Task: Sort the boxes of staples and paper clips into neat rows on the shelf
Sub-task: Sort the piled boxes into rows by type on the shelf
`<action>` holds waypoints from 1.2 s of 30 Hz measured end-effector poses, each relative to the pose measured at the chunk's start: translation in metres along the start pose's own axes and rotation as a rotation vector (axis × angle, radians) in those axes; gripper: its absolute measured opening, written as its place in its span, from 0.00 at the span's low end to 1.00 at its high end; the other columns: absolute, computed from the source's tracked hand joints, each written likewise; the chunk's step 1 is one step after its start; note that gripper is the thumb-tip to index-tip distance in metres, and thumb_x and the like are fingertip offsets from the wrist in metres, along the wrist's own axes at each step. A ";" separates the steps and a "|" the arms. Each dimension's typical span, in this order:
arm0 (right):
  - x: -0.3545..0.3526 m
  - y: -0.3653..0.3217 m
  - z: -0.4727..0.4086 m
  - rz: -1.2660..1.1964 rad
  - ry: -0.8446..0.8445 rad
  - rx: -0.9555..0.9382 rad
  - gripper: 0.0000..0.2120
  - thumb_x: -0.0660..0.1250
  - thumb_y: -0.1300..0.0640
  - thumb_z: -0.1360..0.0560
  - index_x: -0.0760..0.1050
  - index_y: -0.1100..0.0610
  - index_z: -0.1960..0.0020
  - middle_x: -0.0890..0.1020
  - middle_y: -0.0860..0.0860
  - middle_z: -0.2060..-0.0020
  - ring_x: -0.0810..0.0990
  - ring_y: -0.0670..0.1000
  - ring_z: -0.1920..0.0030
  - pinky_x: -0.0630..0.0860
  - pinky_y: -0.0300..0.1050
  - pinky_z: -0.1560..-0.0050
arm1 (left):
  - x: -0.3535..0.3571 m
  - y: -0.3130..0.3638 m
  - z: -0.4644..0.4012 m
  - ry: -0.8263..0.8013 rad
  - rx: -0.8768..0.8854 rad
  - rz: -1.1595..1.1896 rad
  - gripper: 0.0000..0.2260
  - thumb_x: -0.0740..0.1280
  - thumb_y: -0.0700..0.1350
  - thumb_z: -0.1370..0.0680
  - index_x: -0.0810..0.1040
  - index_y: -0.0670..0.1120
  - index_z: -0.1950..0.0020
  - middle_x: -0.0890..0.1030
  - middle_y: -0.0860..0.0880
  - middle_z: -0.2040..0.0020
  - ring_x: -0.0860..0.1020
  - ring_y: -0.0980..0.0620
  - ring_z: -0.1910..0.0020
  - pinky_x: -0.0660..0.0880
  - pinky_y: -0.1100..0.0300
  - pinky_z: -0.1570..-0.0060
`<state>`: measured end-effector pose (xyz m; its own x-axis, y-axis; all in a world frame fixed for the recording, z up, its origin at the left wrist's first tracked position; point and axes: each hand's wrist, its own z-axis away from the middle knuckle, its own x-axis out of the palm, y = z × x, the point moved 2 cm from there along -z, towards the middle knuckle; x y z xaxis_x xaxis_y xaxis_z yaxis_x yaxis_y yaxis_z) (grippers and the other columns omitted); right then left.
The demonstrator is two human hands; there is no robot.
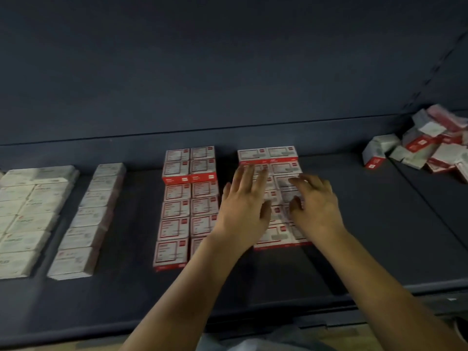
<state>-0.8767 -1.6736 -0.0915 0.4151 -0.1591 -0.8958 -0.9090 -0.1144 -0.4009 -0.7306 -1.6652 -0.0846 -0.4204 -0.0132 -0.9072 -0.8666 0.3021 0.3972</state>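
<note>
Red-and-white boxes lie in two double rows on the dark shelf [367, 224]. The left double row [187, 206] runs front to back, with a second layer on its far end. Both hands are over the right double row [276, 158]. My left hand [244, 206] lies flat on its left edge, fingers straight and spread. My right hand [315, 206] lies palm down on its right side, fingers slightly bent and blurred. Neither hand grips a box. The hands hide much of that row.
Pale white boxes sit in rows at the left, a single row [86, 224] and a wider block [27, 214] at the frame edge. A loose heap of mixed boxes [430, 145] lies at the far right. The shelf's back wall rises behind.
</note>
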 end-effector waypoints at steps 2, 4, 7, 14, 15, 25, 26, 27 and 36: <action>-0.008 0.026 -0.002 -0.046 0.025 0.012 0.20 0.66 0.64 0.29 0.75 0.59 0.38 0.74 0.57 0.39 0.70 0.62 0.39 0.69 0.59 0.43 | 0.013 0.018 -0.010 -0.062 -0.004 -0.032 0.29 0.56 0.50 0.19 0.43 0.50 0.23 0.44 0.49 0.23 0.39 0.48 0.25 0.46 0.47 0.27; -0.016 0.054 -0.006 -0.078 0.059 0.037 0.19 0.66 0.65 0.30 0.75 0.60 0.39 0.75 0.59 0.40 0.70 0.63 0.41 0.70 0.58 0.44 | 0.024 0.035 -0.020 -0.101 0.001 -0.040 0.29 0.56 0.50 0.19 0.43 0.50 0.23 0.43 0.48 0.23 0.39 0.48 0.25 0.45 0.47 0.27; -0.027 0.098 -0.016 -0.124 0.128 0.074 0.22 0.65 0.67 0.30 0.73 0.62 0.37 0.74 0.61 0.40 0.70 0.63 0.41 0.69 0.55 0.42 | 0.040 0.057 -0.036 -0.135 0.011 -0.056 0.28 0.55 0.50 0.19 0.43 0.50 0.23 0.42 0.48 0.23 0.38 0.47 0.25 0.44 0.47 0.27; -0.040 0.171 -0.053 -0.379 0.251 0.297 0.27 0.67 0.63 0.27 0.62 0.62 0.30 0.66 0.60 0.34 0.68 0.61 0.36 0.67 0.47 0.41 | 0.071 0.080 -0.063 -0.212 -0.023 -0.208 0.27 0.53 0.51 0.18 0.43 0.49 0.23 0.40 0.46 0.23 0.38 0.47 0.25 0.42 0.49 0.28; -0.039 0.176 -0.060 -0.404 0.234 0.336 0.29 0.68 0.60 0.27 0.61 0.61 0.29 0.65 0.59 0.33 0.68 0.60 0.36 0.67 0.49 0.39 | 0.073 0.081 -0.065 -0.226 -0.039 -0.207 0.27 0.53 0.51 0.18 0.43 0.50 0.23 0.40 0.47 0.23 0.37 0.47 0.25 0.41 0.49 0.28; -0.043 0.199 -0.087 -0.586 0.212 0.428 0.22 0.69 0.58 0.27 0.68 0.60 0.36 0.75 0.56 0.42 0.76 0.57 0.44 0.70 0.43 0.49 | 0.071 0.103 -0.083 -0.171 -0.083 -0.087 0.27 0.55 0.52 0.19 0.45 0.51 0.24 0.48 0.49 0.23 0.45 0.51 0.25 0.46 0.54 0.27; -0.044 0.200 -0.083 -0.633 0.220 0.429 0.20 0.68 0.59 0.27 0.69 0.60 0.36 0.76 0.53 0.46 0.75 0.53 0.46 0.67 0.40 0.51 | 0.071 0.107 -0.083 -0.161 -0.078 -0.054 0.28 0.55 0.51 0.19 0.45 0.51 0.24 0.49 0.49 0.23 0.46 0.51 0.25 0.47 0.55 0.27; -0.045 0.201 -0.079 -0.680 0.223 0.442 0.20 0.68 0.61 0.26 0.69 0.60 0.36 0.75 0.51 0.49 0.74 0.50 0.48 0.66 0.38 0.52 | 0.070 0.110 -0.082 -0.147 -0.073 -0.018 0.28 0.56 0.51 0.19 0.46 0.51 0.24 0.51 0.49 0.23 0.48 0.51 0.25 0.48 0.56 0.28; -0.057 0.188 -0.040 -1.253 0.132 0.405 0.11 0.68 0.68 0.28 0.74 0.56 0.50 0.80 0.48 0.63 0.80 0.44 0.64 0.76 0.36 0.66 | 0.083 0.125 -0.082 0.060 -0.132 0.530 0.25 0.62 0.49 0.21 0.59 0.53 0.26 0.70 0.53 0.32 0.67 0.56 0.32 0.65 0.56 0.33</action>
<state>-1.0700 -1.7252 -0.1082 0.9567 -0.2571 0.1363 0.1521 0.0426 -0.9874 -0.8953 -1.7064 -0.0993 -0.8197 0.0524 -0.5704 -0.5570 0.1598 0.8150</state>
